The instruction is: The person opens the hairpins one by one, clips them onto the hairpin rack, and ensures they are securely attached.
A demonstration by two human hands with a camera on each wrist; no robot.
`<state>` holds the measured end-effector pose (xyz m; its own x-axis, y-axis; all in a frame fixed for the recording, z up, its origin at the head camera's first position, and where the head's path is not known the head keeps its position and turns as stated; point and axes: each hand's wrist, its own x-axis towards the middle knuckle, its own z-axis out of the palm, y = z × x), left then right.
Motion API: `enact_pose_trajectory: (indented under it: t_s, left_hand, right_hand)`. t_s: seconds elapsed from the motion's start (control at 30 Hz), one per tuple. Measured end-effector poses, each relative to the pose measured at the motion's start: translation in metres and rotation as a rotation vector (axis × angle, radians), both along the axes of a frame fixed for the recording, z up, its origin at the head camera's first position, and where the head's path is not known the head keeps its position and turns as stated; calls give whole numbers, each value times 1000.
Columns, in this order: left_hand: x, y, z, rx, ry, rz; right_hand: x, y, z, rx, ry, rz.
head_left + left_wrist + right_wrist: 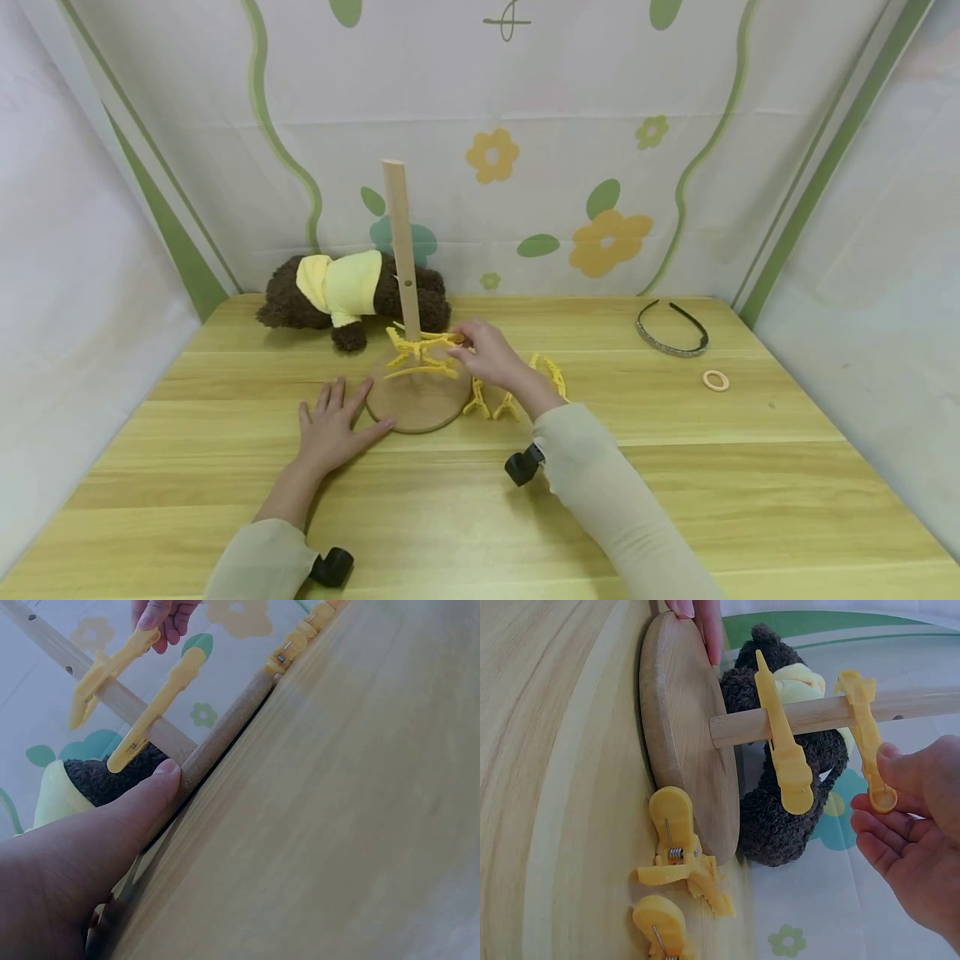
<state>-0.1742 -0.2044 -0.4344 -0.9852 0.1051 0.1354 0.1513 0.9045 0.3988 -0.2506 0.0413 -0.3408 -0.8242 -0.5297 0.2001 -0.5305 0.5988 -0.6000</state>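
A wooden post [401, 242] stands upright on a round wooden base [423, 414]. My left hand [330, 429] lies with spread fingers at the base's left side, its thumb against the rim in the left wrist view. Between thumb and fingers, my right hand [489, 354] pinches the handle end of a yellow alligator hair clip [865, 731], whose jaws are around the post. Lower down, a second yellow clip [786, 761] sits across the post, apart from both hands.
Several more yellow clips [673, 832] stand on the table right of the base. Behind the post lies a brown plush toy [341, 287] in a yellow top. A headband [675, 348] and a small pale ring [707, 382] lie far right. Printed fabric walls enclose the table.
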Motion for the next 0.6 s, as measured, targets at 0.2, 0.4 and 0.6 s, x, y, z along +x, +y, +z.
enact_pose_trajectory:
  t_s: [0.2, 0.4, 0.6]
  left_hand:
    - [1, 0, 1, 4, 0, -1]
    - [1, 0, 1, 6, -5, -1]
    - [0, 0, 1, 7, -11, -3]
  right_hand:
    - [3, -2, 3, 4, -19, 2]
    - [4, -1, 2, -11, -16, -13]
    - [4, 0, -3, -58, 14, -46]
